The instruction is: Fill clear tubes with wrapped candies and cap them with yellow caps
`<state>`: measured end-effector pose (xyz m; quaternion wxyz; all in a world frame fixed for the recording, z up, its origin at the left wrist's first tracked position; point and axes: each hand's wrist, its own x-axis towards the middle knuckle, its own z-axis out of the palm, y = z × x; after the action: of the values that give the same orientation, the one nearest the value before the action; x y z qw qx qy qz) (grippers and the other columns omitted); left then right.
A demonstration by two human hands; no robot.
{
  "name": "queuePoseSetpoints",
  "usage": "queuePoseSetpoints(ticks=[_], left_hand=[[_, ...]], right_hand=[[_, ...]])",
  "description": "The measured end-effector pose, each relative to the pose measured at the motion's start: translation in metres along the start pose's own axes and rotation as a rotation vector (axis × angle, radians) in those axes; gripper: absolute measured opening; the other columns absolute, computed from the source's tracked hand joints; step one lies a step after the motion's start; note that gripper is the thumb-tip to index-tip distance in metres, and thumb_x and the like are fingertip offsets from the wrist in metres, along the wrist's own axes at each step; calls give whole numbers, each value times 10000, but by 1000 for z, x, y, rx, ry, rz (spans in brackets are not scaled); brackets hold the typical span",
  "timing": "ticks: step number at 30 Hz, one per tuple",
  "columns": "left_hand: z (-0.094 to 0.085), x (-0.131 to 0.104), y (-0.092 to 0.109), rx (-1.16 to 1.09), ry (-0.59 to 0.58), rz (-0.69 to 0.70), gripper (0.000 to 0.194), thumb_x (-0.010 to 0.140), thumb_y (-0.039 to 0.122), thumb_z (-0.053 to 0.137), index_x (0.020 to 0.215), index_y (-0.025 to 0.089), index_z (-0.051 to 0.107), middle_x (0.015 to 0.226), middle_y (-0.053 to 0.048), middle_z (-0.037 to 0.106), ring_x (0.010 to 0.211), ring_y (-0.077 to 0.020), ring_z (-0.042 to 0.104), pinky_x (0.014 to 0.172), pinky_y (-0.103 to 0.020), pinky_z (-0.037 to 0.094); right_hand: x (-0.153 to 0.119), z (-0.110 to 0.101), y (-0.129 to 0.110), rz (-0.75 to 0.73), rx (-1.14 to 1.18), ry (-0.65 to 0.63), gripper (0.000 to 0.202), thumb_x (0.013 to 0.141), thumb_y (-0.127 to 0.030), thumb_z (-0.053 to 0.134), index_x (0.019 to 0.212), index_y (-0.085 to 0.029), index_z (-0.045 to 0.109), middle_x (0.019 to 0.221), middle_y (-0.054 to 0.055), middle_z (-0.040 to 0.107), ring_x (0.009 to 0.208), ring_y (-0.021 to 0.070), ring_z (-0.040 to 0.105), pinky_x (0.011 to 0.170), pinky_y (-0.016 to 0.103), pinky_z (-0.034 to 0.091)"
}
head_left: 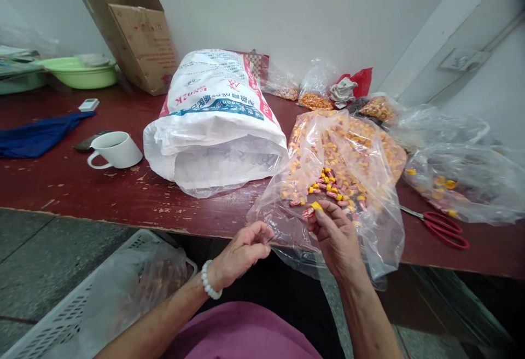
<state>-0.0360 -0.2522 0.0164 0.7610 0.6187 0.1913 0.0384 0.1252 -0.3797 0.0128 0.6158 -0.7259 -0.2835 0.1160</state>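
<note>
Yellow banding marks one end of the small red-and-white piece (312, 209), held above the near part of a clear plastic bag (348, 129) full of similar pieces. It looks light and fairly firm, perhaps a little slick if the covering is smooth; a gentle pinch around its middle or the yellow end should suit it, since hard squeezing might dent it. The right hand (338, 236) has its grip narrowed on that yellow end, between thumb and fingers. The left hand (246, 249) hangs just beside, thumb and fingertips close together; whether its grip holds anything small, I cannot tell. The bag seems thin and limp, likely to slide or fold if tugged, and its mouth sags over the near edge.

Beneath is a dark red worktop (61, 184), its paint chipped. A white sack (213, 91) lies left of the bag, a white mug (118, 150) farther left, and red-handled scissors (443, 229) to the right. A carton (143, 41) stands at the far left against a pale wall (287, 9); grey flooring (24, 244) shows below.
</note>
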Motion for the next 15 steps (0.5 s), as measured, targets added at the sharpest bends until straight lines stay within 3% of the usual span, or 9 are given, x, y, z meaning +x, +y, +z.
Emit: queuePoseSetpoints(ticks=[2,4,9,12,15], left_hand=[[9,4,1,16,-36,6,148,695,121,519,832,177,515,662,45,425,546,-64,326,488,-188,256],[14,5,3,9,-61,35,135,688,112,511,807,175,507,639,48,414,535,-64,320,491,-194,255],[14,2,3,-106,-104,51,78,757,209,530,820,166,517,599,48,374,507,-69,301,465,-207,235],[13,4,0,-273,-87,-4,273,838,430,486,773,166,513,588,41,370,479,-69,293,434,-209,223],[15,11,-4,-345,-10,-53,433,837,567,448,692,163,507,552,39,372,440,-63,291,404,-206,198]], right_hand=[[-17,8,-16,59,238,-45,271,802,-418,622,973,-225,539,840,-1,611,689,112,570,603,227,469],[-29,15,-27,43,286,-90,226,779,-369,668,914,-222,562,854,-2,612,729,111,570,640,224,473],[-40,17,-28,-194,9,-236,106,867,-317,560,895,-221,598,939,41,629,863,162,585,777,317,481],[-42,18,-25,-343,-145,-280,116,892,-272,515,922,-231,619,1005,62,632,983,191,564,866,366,457],[-45,23,-23,-384,-225,-312,183,880,-259,529,1043,-255,612,1201,78,563,1143,216,496,969,417,403]])
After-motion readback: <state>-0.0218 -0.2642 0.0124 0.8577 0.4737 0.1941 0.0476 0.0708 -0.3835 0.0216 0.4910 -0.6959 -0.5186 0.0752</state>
